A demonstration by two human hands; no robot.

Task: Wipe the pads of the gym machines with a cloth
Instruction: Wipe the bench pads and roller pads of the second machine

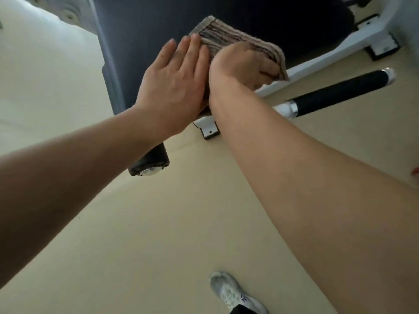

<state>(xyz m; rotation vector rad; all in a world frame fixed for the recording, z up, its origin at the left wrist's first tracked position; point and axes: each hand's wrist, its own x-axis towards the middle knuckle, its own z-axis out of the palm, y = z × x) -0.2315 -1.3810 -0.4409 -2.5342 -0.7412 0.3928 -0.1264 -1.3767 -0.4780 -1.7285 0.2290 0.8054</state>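
The dark pad (145, 41) stands upright at top. The left hand (174, 87) lies flat and spread on it, fingertips touching the left edge of the striped cloth (229, 39). The right hand (244, 64) is clenched on the cloth's lower right edge. Right of the pad, a black handle (340, 94). Below, a shoe (235, 293) on the floor (181, 223).

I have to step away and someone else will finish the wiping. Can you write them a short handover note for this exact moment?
Left hand: open, flat, fingertips on the near edge of the cloth.
Right hand: closed on the cloth, pressing it onto the dark pad.
The cloth is folded and lies on the pad, above the white frame.
Done: cannot tell how much of this pad is wiped.
Left: finish this pad, then the black roller and the other machines.
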